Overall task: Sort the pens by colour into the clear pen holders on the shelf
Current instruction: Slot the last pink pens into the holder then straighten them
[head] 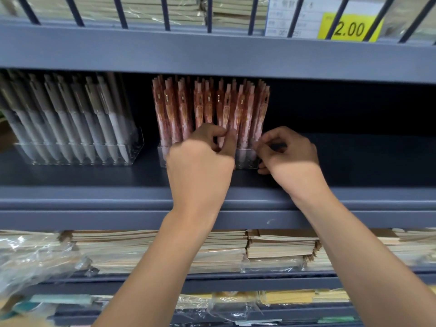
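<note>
Several pink patterned pens (207,107) stand upright in a clear pen holder (245,159) on the middle shelf (94,175). My left hand (200,166) covers the holder's front, and its thumb and fingers pinch one pink pen (227,114) near the lower barrel. My right hand (290,152) is curled at the holder's right end, fingertips touching its corner. To the left, a second clear pen holder (132,156) is filled with several grey-white pens (70,114) leaning left.
The shelf right of the pink pens is bare and dark. A shelf above carries wrapped notebooks behind a wire rail and a yellow price tag (349,28). Below, stacks of notebooks (278,246) and loose plastic wrap (30,258) fill the lower shelves.
</note>
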`<action>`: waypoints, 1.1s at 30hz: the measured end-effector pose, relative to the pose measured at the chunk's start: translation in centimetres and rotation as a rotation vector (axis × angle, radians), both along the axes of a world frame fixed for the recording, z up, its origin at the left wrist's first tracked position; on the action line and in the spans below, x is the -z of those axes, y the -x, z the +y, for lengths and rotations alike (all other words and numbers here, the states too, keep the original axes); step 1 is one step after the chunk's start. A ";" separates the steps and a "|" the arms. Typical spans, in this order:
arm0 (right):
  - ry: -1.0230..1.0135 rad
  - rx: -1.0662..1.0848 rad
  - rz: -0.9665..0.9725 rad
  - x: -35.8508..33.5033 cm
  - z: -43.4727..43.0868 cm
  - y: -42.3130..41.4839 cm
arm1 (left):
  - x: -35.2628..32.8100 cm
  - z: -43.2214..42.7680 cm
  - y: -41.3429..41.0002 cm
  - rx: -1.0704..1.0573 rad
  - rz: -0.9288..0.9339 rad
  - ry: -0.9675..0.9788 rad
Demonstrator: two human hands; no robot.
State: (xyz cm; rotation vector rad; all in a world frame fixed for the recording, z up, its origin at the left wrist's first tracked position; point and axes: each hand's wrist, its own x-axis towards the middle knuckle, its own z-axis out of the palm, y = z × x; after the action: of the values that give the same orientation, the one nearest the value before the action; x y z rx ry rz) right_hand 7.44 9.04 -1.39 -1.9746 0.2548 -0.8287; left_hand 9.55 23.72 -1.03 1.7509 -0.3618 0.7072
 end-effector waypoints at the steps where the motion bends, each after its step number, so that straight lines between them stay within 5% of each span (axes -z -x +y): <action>1: -0.007 0.005 0.005 -0.1 0.0 0.0 | -0.1 -0.2 0.2 0.017 -0.010 -0.040; 12: -0.250 -0.123 0.020 -0.5 -0.2 0.7 | -0.3 -2.2 -0.1 0.010 -0.054 -0.250; 33: -0.210 -0.149 0.009 -0.7 -0.1 1.0 | 0.1 -2.7 -0.3 0.059 0.056 -0.086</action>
State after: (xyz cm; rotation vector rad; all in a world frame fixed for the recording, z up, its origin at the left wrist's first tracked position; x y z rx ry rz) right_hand 6.45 8.94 -0.66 -1.7776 0.1885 -0.6696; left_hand 9.81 20.99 -1.08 1.8297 -0.4086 0.6072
